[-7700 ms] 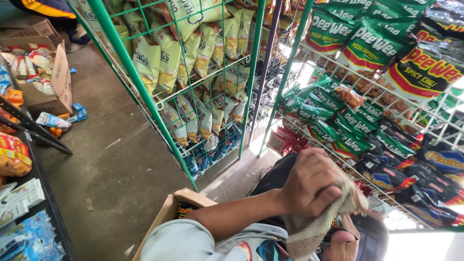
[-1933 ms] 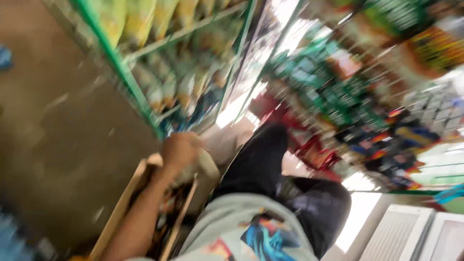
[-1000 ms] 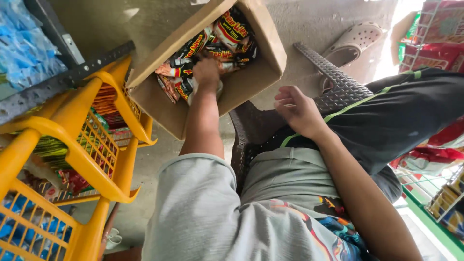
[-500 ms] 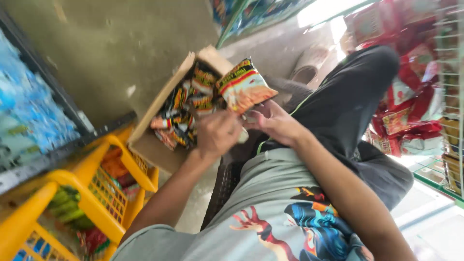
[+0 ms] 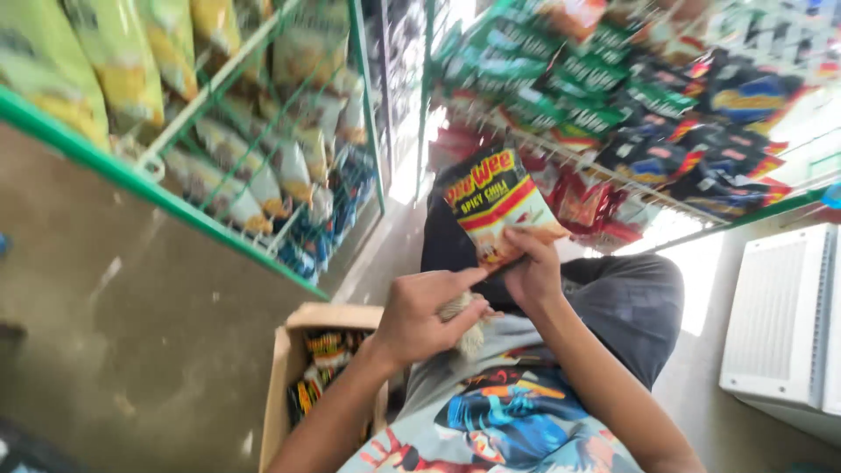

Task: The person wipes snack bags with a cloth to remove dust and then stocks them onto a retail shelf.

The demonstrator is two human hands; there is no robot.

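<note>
Right hand (image 5: 532, 273) pinching lower edge of black-and-red snack packet (image 5: 496, 203), held upright at centre. Left hand (image 5: 424, 308) clutching beige cloth (image 5: 462, 317), forefinger extended to packet's 6 o'clock edge. Judged step: wiping packet. Next calls for cloth contact. Cardboard box (image 5: 282, 377) at 7 o'clock.

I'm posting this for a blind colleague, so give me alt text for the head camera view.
A seated person's right hand holds up a black, red and yellow snack bag while the left hand clutches a beige cloth under it. An open cardboard box of similar bags sits on the concrete floor, with green wire racks of snacks around.
</note>
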